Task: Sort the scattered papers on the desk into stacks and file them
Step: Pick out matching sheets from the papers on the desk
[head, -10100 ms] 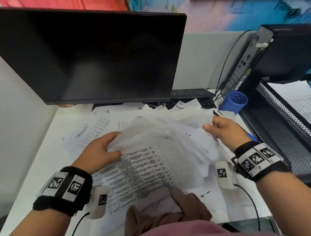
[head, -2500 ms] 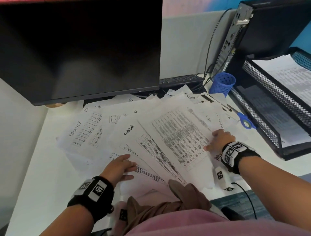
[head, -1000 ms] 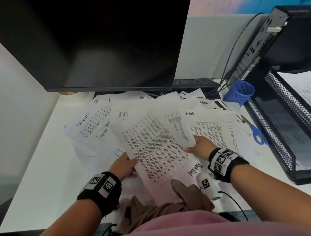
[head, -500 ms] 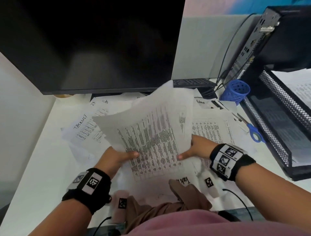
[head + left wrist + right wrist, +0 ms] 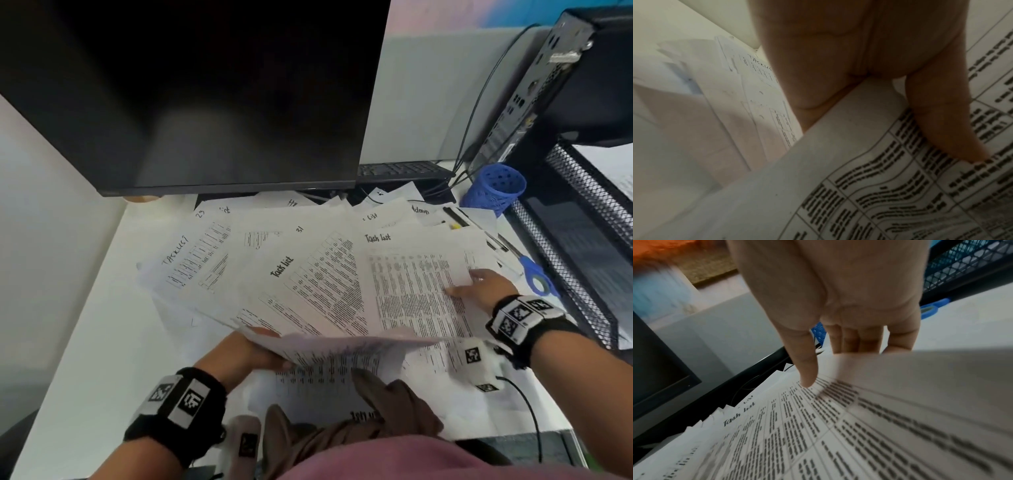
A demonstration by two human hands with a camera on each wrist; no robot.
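Holding a printed sheet (image 5: 342, 353) pinched at its 9 o'clock edge in my left hand (image 5: 239, 353), I see its long axis run toward 3 o'clock, above the scattered papers (image 5: 308, 274) on the tabletop (image 5: 85, 325). My right hand (image 5: 486, 284), nearer the mesh tray (image 5: 582, 257), pinches a Task List page (image 5: 418, 291). Half a second earlier both hands held one sheet upright.

Your left hand (image 5: 239, 353) pinches a lifted printed white sheet (image 5: 342, 356); your right hand (image 5: 486, 286) lies low, thumb extended, fingers under another sheet's edge.
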